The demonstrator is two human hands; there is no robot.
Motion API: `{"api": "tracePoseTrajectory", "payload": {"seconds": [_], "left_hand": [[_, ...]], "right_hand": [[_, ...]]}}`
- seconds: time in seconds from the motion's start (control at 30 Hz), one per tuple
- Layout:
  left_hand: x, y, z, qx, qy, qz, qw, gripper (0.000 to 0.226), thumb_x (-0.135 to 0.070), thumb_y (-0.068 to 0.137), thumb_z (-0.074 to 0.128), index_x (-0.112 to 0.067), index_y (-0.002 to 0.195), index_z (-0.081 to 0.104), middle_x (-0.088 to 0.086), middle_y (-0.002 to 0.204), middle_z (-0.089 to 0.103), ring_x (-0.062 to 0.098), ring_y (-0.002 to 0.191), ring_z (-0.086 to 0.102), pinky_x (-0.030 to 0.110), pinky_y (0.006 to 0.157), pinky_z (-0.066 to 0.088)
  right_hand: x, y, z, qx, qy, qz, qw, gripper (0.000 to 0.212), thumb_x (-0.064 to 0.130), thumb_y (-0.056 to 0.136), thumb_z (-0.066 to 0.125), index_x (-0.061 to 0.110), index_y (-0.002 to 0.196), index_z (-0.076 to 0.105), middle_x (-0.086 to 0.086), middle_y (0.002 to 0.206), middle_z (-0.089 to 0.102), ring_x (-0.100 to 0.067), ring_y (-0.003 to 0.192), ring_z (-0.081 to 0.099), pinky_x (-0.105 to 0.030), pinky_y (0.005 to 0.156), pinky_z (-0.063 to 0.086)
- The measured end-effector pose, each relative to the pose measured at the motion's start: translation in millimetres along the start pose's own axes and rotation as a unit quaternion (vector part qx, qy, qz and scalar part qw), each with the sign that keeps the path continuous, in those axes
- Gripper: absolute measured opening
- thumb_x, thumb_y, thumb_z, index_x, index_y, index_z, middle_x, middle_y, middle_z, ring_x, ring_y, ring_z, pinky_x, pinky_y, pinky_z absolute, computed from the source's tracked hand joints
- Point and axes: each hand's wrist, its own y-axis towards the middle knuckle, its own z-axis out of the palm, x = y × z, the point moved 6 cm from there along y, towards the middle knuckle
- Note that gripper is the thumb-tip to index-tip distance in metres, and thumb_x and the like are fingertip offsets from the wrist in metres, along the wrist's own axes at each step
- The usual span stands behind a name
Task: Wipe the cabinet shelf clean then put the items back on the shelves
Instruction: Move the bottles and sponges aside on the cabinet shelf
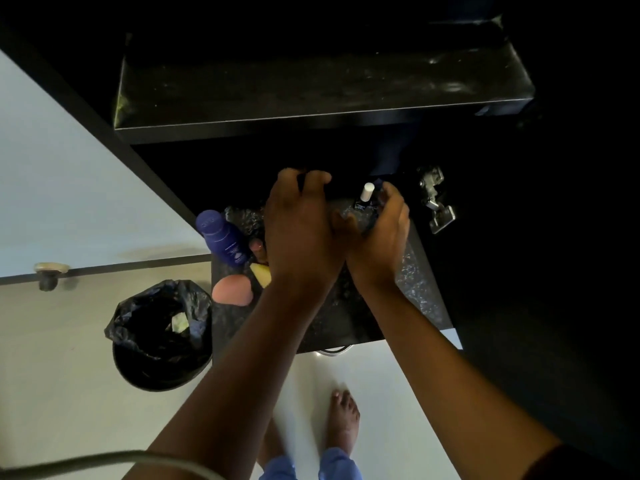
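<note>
A bare black cabinet shelf (311, 88) runs across the top of the view, streaked and dusty. Below it a dark speckled counter (415, 282) holds the items. My right hand (384, 230) is curled around a small dark bottle with a white cap (365, 197). Touching it on the left, my left hand (298, 223) has its fingers bent over a dark object that I cannot make out. A blue bottle (221, 237), a pink sponge (232, 289) and a yellow piece (261, 273) sit at the counter's left edge.
A black bin lined with a bag (161, 334) stands on the pale floor left of the counter. A metal door hinge (436, 199) sticks out on the right. A white cabinet door (52, 185) hangs open at left. My bare feet (343, 420) are below.
</note>
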Motion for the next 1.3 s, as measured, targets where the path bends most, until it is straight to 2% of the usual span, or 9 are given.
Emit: {"api": "tracePoseTrajectory", "payload": {"seconds": [0.17, 0.3, 0.47, 0.6, 0.77, 0.93, 1.03, 1.17, 1.3], "left_hand": [[13.8, 27.4, 31.6, 0.109, 0.097, -0.038, 0.989, 0.046, -0.044, 0.091, 0.068, -0.012, 0.125, 0.066, 0.017, 0.122, 0.064, 0.038, 0.118, 0.058, 0.045, 0.097, 0.051], [18.0, 35.0, 38.7, 0.089, 0.125, -0.024, 0.988, 0.023, -0.030, 0.093, 0.067, -0.013, 0.108, 0.071, 0.015, 0.107, 0.071, 0.038, 0.103, 0.068, 0.047, 0.079, 0.059], [20.5, 35.1, 44.2, 0.087, 0.148, -0.013, 0.985, 0.016, -0.017, 0.096, 0.063, -0.011, 0.110, 0.068, 0.016, 0.113, 0.069, 0.038, 0.109, 0.065, 0.043, 0.082, 0.053], [18.3, 31.7, 45.4, 0.098, 0.155, -0.005, 0.983, 0.018, -0.003, 0.092, 0.064, -0.009, 0.109, 0.069, 0.016, 0.115, 0.069, 0.037, 0.111, 0.065, 0.042, 0.083, 0.053], [7.3, 18.9, 43.3, 0.103, 0.135, 0.013, 0.985, 0.020, 0.001, 0.091, 0.061, -0.010, 0.105, 0.071, 0.014, 0.113, 0.069, 0.033, 0.104, 0.068, 0.036, 0.078, 0.051], [-4.3, -16.7, 25.5, 0.085, 0.134, 0.032, 0.987, 0.009, -0.010, 0.093, 0.067, -0.016, 0.094, 0.074, 0.008, 0.092, 0.075, 0.027, 0.081, 0.072, 0.028, 0.063, 0.039], [-4.3, -45.9, 12.6, 0.103, 0.117, 0.035, 0.987, 0.010, -0.013, 0.094, 0.069, -0.019, 0.088, 0.075, 0.003, 0.084, 0.076, 0.019, 0.070, 0.069, 0.025, 0.060, 0.043], [3.8, -85.4, -15.0, 0.125, 0.061, 0.004, 0.990, 0.013, -0.006, 0.087, 0.076, -0.017, 0.094, 0.077, 0.002, 0.093, 0.077, 0.016, 0.074, 0.070, 0.022, 0.063, 0.048], [31.5, -110.3, -39.1, 0.117, 0.060, -0.030, 0.991, 0.026, 0.002, 0.083, 0.073, -0.017, 0.100, 0.078, 0.002, 0.099, 0.076, 0.017, 0.080, 0.070, 0.021, 0.067, 0.048]], "right_hand": [[-1.3, 22.8, 11.9, 0.031, -0.026, 0.021, 0.999, 0.052, 0.017, 0.084, 0.072, 0.011, 0.133, 0.054, -0.010, 0.129, 0.061, -0.031, 0.119, 0.055, -0.045, 0.096, 0.051], [-6.3, 30.8, 12.4, 0.033, -0.047, 0.033, 0.998, 0.032, 0.012, 0.083, 0.067, 0.016, 0.114, 0.059, -0.001, 0.113, 0.066, -0.026, 0.110, 0.058, -0.038, 0.084, 0.050], [-10.7, 33.3, 12.4, 0.022, -0.059, 0.026, 0.998, 0.028, 0.007, 0.081, 0.073, 0.021, 0.104, 0.064, 0.005, 0.104, 0.070, -0.022, 0.102, 0.066, -0.045, 0.083, 0.058], [-7.7, 31.1, 6.9, 0.011, -0.050, 0.007, 0.999, 0.025, 0.006, 0.082, 0.074, 0.023, 0.097, 0.066, 0.008, 0.099, 0.070, -0.016, 0.097, 0.066, -0.040, 0.082, 0.059], [-7.9, 13.0, -9.6, 0.001, -0.026, -0.014, 1.000, 0.019, 0.011, 0.086, 0.077, 0.022, 0.099, 0.069, 0.008, 0.097, 0.072, -0.008, 0.090, 0.067, -0.033, 0.079, 0.059], [-9.6, -22.4, -30.8, -0.003, 0.008, -0.017, 1.000, 0.015, 0.012, 0.090, 0.078, 0.018, 0.101, 0.071, 0.006, 0.095, 0.073, -0.007, 0.086, 0.067, -0.029, 0.076, 0.058], [-5.4, -46.6, -39.7, 0.014, 0.015, -0.007, 1.000, 0.017, 0.006, 0.089, 0.078, 0.016, 0.102, 0.072, 0.003, 0.095, 0.074, -0.007, 0.085, 0.068, -0.028, 0.077, 0.059], [3.8, -78.7, -46.6, 0.071, 0.052, 0.026, 0.996, 0.023, 0.009, 0.089, 0.078, 0.026, 0.102, 0.070, 0.007, 0.098, 0.074, -0.005, 0.090, 0.071, -0.024, 0.081, 0.060], [7.9, -107.6, -43.0, 0.116, 0.060, 0.005, 0.991, 0.022, 0.008, 0.091, 0.076, 0.019, 0.109, 0.072, 0.005, 0.105, 0.073, -0.009, 0.095, 0.071, -0.027, 0.084, 0.061]]}}
